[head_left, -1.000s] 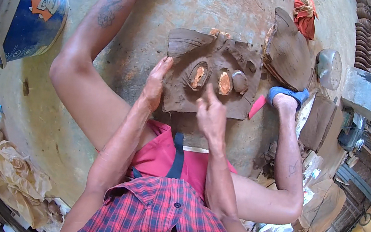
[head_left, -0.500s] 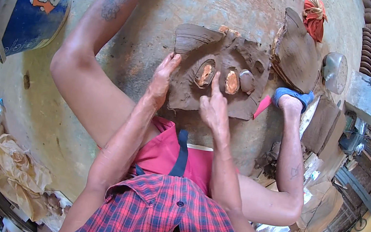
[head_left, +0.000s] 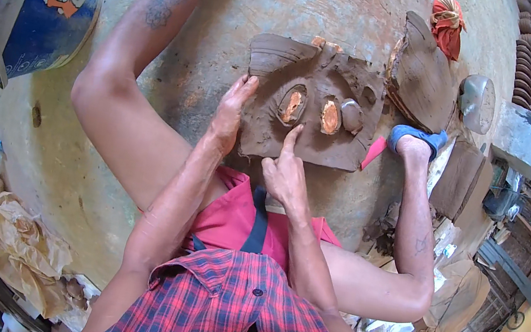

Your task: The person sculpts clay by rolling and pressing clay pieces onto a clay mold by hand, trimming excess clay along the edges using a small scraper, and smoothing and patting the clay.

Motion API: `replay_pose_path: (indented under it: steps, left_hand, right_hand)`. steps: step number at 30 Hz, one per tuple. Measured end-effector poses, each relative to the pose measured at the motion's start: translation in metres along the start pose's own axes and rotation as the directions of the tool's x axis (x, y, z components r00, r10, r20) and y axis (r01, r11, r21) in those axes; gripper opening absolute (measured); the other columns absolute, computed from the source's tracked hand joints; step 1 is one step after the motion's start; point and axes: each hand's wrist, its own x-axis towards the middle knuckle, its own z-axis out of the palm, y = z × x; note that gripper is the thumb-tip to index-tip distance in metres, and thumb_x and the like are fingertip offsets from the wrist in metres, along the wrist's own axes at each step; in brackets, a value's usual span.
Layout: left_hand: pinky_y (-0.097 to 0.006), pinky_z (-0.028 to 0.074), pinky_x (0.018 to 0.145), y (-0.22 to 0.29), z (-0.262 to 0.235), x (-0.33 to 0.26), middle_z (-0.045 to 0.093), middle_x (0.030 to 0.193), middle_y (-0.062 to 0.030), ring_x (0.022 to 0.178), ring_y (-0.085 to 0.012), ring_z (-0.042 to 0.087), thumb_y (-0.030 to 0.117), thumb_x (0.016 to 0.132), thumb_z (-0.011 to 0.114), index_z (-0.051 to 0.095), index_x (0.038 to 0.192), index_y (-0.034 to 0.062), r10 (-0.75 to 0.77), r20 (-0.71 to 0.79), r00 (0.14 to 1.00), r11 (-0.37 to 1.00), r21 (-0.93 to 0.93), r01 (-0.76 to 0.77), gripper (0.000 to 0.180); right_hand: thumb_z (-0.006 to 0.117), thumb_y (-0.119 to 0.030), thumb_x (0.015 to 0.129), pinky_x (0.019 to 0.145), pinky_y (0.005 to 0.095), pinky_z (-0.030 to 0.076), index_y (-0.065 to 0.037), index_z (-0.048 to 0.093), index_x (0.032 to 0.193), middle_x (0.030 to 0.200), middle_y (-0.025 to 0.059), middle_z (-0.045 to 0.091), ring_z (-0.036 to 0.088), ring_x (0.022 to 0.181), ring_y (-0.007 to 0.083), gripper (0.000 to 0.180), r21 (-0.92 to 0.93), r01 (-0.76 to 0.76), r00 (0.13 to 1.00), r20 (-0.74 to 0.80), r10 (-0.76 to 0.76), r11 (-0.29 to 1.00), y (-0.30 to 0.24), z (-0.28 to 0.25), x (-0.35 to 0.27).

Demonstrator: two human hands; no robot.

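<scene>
A dark brown wet clay slab lies on the floor between my legs, draped over a form. Two oval openings in it bare an orange surface, the left oval and the right oval. A rounded clay lump sits just right of them. My left hand lies along the slab's left edge, fingers stretched out and empty. My right hand touches the clay with its straight index fingertip, just below the left oval. Its other fingers are curled, and nothing shows in them.
A larger clay-covered piece lies to the right, near a red cloth bundle and a metal bowl. A pink strip lies beside the slab. At far left stands a blue bucket; crumpled brown paper is lower left.
My right hand has drawn back toward me and slightly left, its fingertip moving from between the ovals to below the left one. The left hand stays at the slab's edge.
</scene>
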Motion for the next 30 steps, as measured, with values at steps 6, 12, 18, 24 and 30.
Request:
replay_pose_path:
  steps: [6,12,18,24,30]
  left_hand:
    - [-0.036,0.022,0.126,-0.015,-0.007,0.008,0.043,0.162,-0.0148,0.151,-0.0232,0.036,0.047,0.103,0.061,0.035,0.16,-0.0068,-0.008,-0.05,0.999,1.0,-0.022,0.007,0.082]
    - [-0.036,0.022,0.126,-0.031,-0.024,0.01,0.042,0.163,-0.0154,0.152,-0.0229,0.035,0.047,0.105,0.06,0.034,0.16,-0.0078,-0.028,-0.023,0.999,0.992,-0.123,0.025,0.082]
    - [-0.033,0.028,0.123,-0.003,0.0,0.001,0.05,0.157,-0.0138,0.146,-0.0212,0.043,0.046,0.106,0.057,0.038,0.158,-0.0066,0.019,0.069,0.997,0.995,-0.098,-0.013,0.077]
    - [-0.034,0.022,0.127,0.016,0.003,-0.013,0.041,0.164,-0.014,0.153,-0.022,0.034,0.042,0.108,0.054,0.038,0.158,-0.0078,-0.008,0.0,1.0,0.997,-0.077,0.007,0.072]
    - [-0.034,0.022,0.128,0.01,0.002,-0.01,0.04,0.165,-0.0144,0.154,-0.0222,0.034,0.042,0.109,0.053,0.034,0.16,-0.0079,-0.054,-0.043,0.998,0.993,-0.109,0.049,0.074]
  right_hand:
    - [0.059,-0.023,0.084,0.079,0.0535,0.057,0.009,0.014,0.163,0.086,0.039,0.068,0.072,0.082,0.048,0.096,-0.015,0.02,1.0,-0.014,-0.02,1.0,0.008,0.009,-0.001]
    - [0.061,-0.02,0.085,0.059,0.0403,0.053,0.009,0.04,0.155,0.061,0.0163,0.062,0.063,0.056,0.0219,0.079,0.085,0.2,0.949,-0.265,-0.171,0.976,-0.022,-0.058,0.033]
    - [0.062,-0.026,0.08,0.074,0.0462,0.057,0.009,0.049,0.15,0.074,0.028,0.07,0.074,0.071,0.0355,0.079,-0.07,0.165,0.967,-0.186,-0.176,0.984,-0.041,-0.068,0.084]
    - [0.063,-0.026,0.073,0.084,0.05,0.059,0.011,0.052,0.147,0.096,0.034,0.073,0.076,0.094,0.0429,0.083,-0.298,0.214,0.962,-0.103,-0.254,0.93,-0.071,-0.069,0.083]
    - [0.063,-0.027,0.071,0.083,0.0542,0.06,0.012,0.056,0.141,0.091,0.0344,0.073,0.075,0.09,0.0448,0.08,-0.644,0.31,0.931,0.057,-0.36,0.7,-0.093,-0.07,0.069]
